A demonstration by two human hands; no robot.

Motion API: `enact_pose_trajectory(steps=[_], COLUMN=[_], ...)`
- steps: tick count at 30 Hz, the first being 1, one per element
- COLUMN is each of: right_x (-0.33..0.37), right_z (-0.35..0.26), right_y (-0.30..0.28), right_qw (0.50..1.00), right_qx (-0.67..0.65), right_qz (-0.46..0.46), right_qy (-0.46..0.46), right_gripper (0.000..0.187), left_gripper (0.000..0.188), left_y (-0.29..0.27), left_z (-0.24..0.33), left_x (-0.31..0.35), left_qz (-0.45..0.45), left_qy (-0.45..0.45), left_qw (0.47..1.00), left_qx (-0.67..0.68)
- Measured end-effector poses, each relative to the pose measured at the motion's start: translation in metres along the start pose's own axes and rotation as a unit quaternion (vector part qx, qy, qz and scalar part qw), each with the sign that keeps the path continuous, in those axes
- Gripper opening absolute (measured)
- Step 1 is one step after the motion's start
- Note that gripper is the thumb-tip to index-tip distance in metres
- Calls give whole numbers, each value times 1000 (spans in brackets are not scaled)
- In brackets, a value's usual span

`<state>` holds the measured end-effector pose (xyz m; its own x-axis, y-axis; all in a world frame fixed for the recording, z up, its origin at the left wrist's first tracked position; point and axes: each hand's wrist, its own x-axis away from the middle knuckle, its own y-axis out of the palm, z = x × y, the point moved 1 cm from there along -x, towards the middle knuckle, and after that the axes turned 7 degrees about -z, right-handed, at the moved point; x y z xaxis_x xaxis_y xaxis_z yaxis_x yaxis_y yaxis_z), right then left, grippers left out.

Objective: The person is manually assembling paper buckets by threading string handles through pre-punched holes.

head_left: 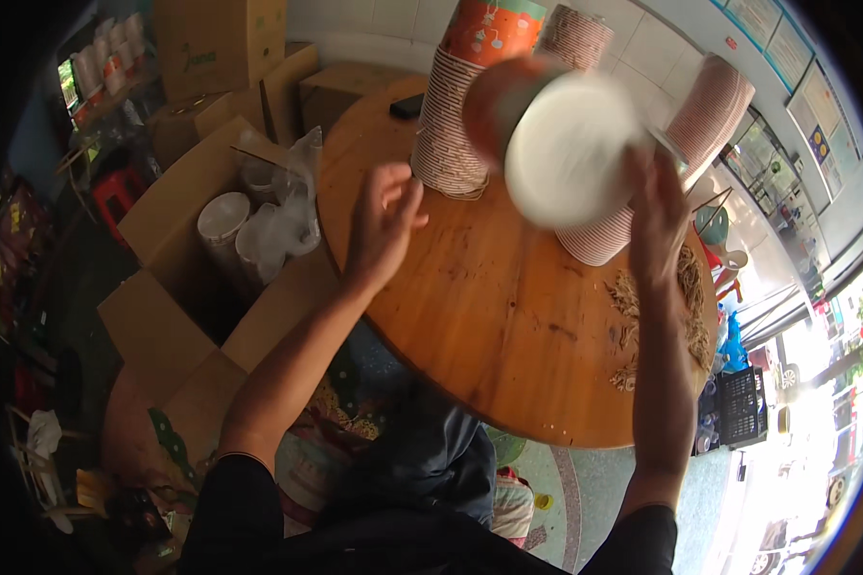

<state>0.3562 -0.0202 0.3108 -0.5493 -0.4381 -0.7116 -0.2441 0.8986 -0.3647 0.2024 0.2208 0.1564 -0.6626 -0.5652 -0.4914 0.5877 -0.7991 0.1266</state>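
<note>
My right hand [658, 216] grips a paper tub [573, 153] over the table, at the rim of its round white end. Orange-red shows on its far left part. The tub is smeared by motion, so whether the white end is its base or its mouth is unclear. My left hand [385, 226] is raised above the table's left side, loosely curled with fingers apart and nothing in it. Just beyond it stands a tall stack of nested paper tubs [451, 125], topped by an orange printed one [494, 29]. Behind the held tub, a second stack [594, 238] is partly hidden.
More nested stacks stand at the back [577, 36] and right [711, 105] of the round wooden table [489, 326]. Tangled brown fibres [692, 307] lie at its right edge. Left of the table, an open carton [168, 216] holds plastic-wrapped white tubs [223, 217]. Closed cartons [211, 53] sit behind.
</note>
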Motion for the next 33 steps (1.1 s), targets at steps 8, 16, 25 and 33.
enact_pose_trajectory(steps=[8,16,25,33], right_x=[-292,-307,-295,-278], right_z=[76,30,41,35], right_y=[20,106,129,158], right_qw=[923,974,832,850], right_qx=[-370,-39,251,422], right_qz=[-43,-105,90,-214], right_qy=[92,195,-486,-232], right_gripper=[53,78,32,37], left_gripper=[34,27,25,22], left_y=[4,-6,-5,-3], left_z=[-86,-87,-77,-84], left_x=[40,39,36,38], left_qz=[-90,-86,-92,-117], left_qy=[35,47,9,35], left_qw=[938,937,939,935], left_qx=[-333,-336,-331,-333])
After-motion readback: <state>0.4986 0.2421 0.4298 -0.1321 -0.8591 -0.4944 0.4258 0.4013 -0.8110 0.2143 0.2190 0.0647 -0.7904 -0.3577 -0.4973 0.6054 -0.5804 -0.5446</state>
